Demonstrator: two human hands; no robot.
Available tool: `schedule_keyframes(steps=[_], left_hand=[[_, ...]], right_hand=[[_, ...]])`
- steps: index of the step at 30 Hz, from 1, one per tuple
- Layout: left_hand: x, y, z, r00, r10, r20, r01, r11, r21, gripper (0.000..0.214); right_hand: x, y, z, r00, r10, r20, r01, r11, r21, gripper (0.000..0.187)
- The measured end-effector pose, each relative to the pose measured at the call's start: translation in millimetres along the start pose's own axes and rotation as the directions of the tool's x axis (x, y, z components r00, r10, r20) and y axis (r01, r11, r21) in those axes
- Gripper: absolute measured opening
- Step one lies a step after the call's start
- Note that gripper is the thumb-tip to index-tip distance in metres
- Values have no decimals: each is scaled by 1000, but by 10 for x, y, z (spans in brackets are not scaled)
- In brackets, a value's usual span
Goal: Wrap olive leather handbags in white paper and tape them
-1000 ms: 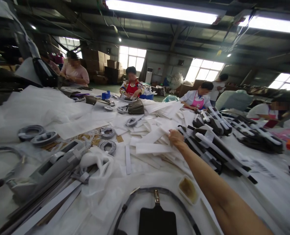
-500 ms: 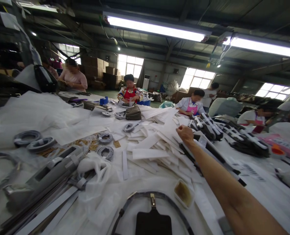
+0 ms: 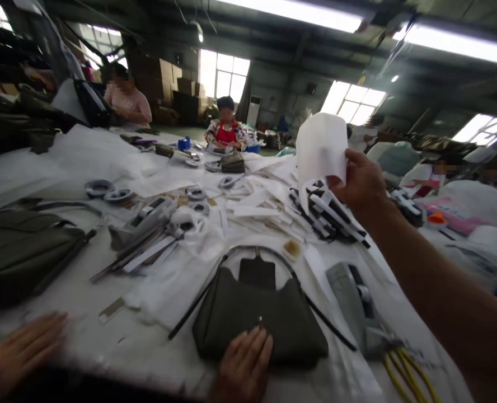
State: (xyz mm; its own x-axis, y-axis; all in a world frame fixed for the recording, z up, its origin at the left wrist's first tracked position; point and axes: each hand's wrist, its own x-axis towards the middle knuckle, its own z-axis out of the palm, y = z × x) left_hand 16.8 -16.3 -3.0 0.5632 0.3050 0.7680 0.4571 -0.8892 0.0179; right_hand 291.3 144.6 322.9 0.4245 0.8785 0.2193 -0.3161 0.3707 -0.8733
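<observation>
My right hand (image 3: 361, 179) is raised at the end of its outstretched arm, pinching the edge of a white foam sheet (image 3: 322, 145) that stands curved in the air. Below, in the middle, lies a dark olive handbag (image 3: 219, 302) with its handle arched behind it and a dark flap piece (image 3: 257, 273) standing up at its top. My left hand (image 3: 246, 361) rests on the front of this bag, fingers laid out near a small metal fitting (image 3: 260, 322). Its wrist is cut off by the lower edge of the view.
Another person's hand (image 3: 26, 347) lies at the left, near a second dark bag (image 3: 26, 246). White foam strips (image 3: 257, 207) are heaped mid-table. Wrapped strap bundles (image 3: 328, 212), coiled straps (image 3: 118, 195) and yellow-handled scissors (image 3: 408, 372) lie around. Co-workers (image 3: 227, 131) sit across the table.
My right hand, earlier closed over the table's right side, is now higher with the foam sheet in it. The view has tipped down, bringing the handbag and my left hand into sight.
</observation>
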Motion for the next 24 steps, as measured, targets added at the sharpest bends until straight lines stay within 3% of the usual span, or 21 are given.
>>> schedule_keyframes(steps=[2,5,9,11,13,15,18,20,22,24], left_hand=[[-63,69,-6,994,-65,85,68,997,-28,42],[-73,113,-23,987,-107,121,118,989,-87,43],[0,117,-87,983,-130,130,152,972,-178,41],[26,114,-118,978,-155,138,184,956,-228,43],[36,108,-136,970,-203,134,233,934,-273,46],[28,98,-141,959,-250,133,280,907,-316,46],[-14,79,-145,946,-265,190,319,871,-374,45],[-32,65,-168,917,-310,252,390,831,-397,50],[-5,52,-219,857,-400,324,510,741,-436,56],[84,42,-292,771,-484,414,637,590,-496,55]], right_hand=[[-611,216,-76,980,201,3,-200,979,-24,18],[-1464,694,-309,897,441,2,-440,895,-78,16],[-2117,1202,-619,905,399,-145,-416,903,-108,9],[-2255,1270,-651,901,414,-130,-427,898,-106,11],[-2351,1257,-574,889,456,-40,-456,873,-176,17],[-2432,1254,-428,882,464,82,-411,843,-346,26],[-2511,1408,-235,869,415,268,-188,779,-598,38],[-2530,1611,-205,863,386,327,-57,715,-696,42],[-2528,1834,-252,869,360,339,49,619,-784,40],[-2511,2015,-329,886,325,332,154,469,-870,33]])
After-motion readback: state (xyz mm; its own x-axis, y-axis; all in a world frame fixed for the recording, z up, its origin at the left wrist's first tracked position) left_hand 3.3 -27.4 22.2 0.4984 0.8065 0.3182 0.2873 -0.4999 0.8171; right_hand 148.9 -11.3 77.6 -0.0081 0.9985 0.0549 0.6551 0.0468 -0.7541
